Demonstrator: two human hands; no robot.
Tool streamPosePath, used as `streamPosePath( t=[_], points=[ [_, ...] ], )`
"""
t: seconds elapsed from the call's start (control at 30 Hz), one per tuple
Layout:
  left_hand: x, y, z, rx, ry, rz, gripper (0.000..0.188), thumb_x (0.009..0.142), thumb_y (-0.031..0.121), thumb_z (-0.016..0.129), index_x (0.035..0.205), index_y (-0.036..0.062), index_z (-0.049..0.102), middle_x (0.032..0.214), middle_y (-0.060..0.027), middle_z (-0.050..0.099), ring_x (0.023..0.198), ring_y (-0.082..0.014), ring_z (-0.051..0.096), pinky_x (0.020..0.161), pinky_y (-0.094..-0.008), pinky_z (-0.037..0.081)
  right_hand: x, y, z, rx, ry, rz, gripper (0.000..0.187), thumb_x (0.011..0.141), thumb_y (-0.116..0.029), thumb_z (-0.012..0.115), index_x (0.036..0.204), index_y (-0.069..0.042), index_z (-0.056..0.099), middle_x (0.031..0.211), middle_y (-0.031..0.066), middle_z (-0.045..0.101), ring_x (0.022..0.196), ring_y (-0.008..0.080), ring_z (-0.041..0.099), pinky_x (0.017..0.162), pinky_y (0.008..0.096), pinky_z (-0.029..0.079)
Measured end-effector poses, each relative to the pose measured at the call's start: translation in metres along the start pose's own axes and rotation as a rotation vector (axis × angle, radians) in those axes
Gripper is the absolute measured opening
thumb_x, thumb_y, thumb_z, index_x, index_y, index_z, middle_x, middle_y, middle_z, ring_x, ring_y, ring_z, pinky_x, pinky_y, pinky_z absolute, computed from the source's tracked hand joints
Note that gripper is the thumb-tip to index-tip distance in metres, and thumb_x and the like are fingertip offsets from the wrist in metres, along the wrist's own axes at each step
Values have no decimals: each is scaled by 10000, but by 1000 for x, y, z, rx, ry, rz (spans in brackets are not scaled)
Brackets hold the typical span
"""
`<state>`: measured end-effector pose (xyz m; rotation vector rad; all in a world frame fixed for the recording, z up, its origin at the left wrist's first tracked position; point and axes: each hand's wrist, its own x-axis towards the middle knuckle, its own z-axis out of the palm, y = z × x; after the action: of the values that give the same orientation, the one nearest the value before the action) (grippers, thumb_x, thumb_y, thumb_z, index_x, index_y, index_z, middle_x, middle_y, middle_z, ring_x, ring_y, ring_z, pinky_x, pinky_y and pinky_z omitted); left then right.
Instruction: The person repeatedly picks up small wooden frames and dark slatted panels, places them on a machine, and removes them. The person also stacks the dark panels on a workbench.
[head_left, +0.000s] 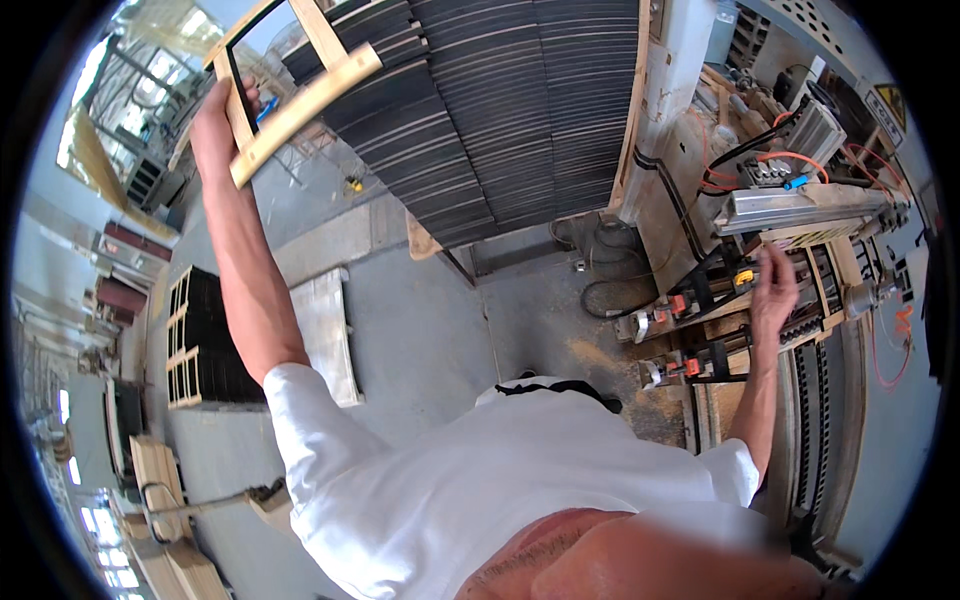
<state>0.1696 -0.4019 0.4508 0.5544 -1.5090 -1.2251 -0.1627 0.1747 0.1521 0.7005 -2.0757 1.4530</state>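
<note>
My left arm is stretched out to the upper left. There my left hand (213, 112) is closed round one side of a pale wooden frame (306, 112), which is tilted and partly cut off by the picture's edge. On the right, my right hand (775, 292) is over a machine (800, 212) with metal bars and clamps. Its fingers are bent and close together at a wooden piece below the silver bar; whether they grip it is hidden. A yellow part (744, 278) of the machine is just left of this hand.
A tall stack of dark slats or frames (520, 110) stands ahead. Another dark stack with pale wooden edges (210, 345) sits on the floor at left, near a flat grey sheet (328, 335). Sawdust, cables and hoses (610, 290) lie by the machine. Lumber (165, 490) is at lower left.
</note>
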Motion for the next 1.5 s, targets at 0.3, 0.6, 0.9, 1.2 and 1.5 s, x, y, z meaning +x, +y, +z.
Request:
streamPosePath(
  t=[0.3, 0.6, 0.9, 1.2, 1.5],
  points=[
    [218, -71, 24, 200, -195, -274, 309, 921, 264, 430, 843, 40, 629, 621, -76, 592, 424, -171, 484, 381, -282, 368, -136, -55, 92, -46, -328, 283, 122, 842, -58, 641, 958, -18, 647, 850, 93, 649, 728, 190, 631, 656, 293, 502],
    [230, -103, 52, 222, -357, -297, 319, 907, 267, 431, 1000, 41, 636, 718, -77, 655, 534, -197, 607, 485, -303, 494, -234, -23, 54, -341, -301, 508, 184, 802, -116, 668, 962, -26, 685, 797, 125, 680, 737, 218, 659, 680, 326, 512],
    [259, -133, -9, -135, -231, -428, 597, 906, 504, 514, 1171, -27, 574, 1138, -196, 624, 1045, -318, 602, 901, -432, 500, -272, -28, -7, -412, -341, 677, 291, 855, -251, 640, 1042, -31, 677, 808, 163, 669, 725, 216, 649, 665, 335, 496],
    [-47, -360, -80, 1051, -214, 469, 386, 923, 332, 535, 1080, -21, 539, 1009, -122, 578, 911, -237, 554, 774, -364, 459, -353, -89, -183, -795, 276, 751, 262, 806, -162, 652, 1054, -80, 643, 1038, 156, 643, 947, 336, 617, 800, 410, 498],
    [-468, -434, 39, 933, -1665, -222, 215, 928, 228, 545, 908, 16, 572, 781, -45, 568, 688, -140, 541, 580, -280, 441, -495, -189, -254, -1325, 199, 1339, 443, 749, -269, 690, 1111, -46, 563, 1122, 147, 595, 1025, 362, 557, 851, 434, 471]
  ],
)
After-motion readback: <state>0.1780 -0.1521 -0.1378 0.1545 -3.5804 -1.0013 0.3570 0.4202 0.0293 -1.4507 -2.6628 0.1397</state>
